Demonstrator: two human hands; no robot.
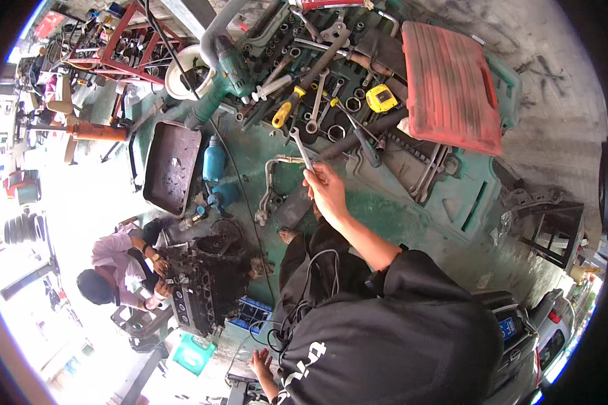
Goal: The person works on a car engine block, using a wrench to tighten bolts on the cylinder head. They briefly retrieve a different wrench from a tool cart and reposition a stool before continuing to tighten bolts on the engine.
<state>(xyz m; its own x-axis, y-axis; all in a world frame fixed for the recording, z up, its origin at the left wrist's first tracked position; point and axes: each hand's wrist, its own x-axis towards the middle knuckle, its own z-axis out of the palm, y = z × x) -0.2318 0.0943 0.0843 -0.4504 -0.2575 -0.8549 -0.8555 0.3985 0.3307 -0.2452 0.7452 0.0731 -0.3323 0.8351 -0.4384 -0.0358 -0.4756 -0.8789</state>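
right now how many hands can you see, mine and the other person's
4: your right hand, holding a wrench; your left hand, near the lower edge; the co-worker's upper hand and lower hand, both at the engine. Others may be hidden.

Silver-grey is noted on the wrench [302, 148], faded red with parallel ribbing on the tool case lid [446, 84], yellow on the tape measure [382, 99], yellow with black on the screwdriver handle [287, 111], and deep green on the drill [232, 72]. Bright blue is recorded on the bottle [214, 162], orange on the cylinder [94, 131], blotched dull brown on the metal tray [171, 169], near-black on the engine block [209, 283]. The black shirt [398, 331] is marked with white lettering, the co-worker's shirt [110, 248] is tinted pale pink, and the floor [392, 236] is coloured patchy green.
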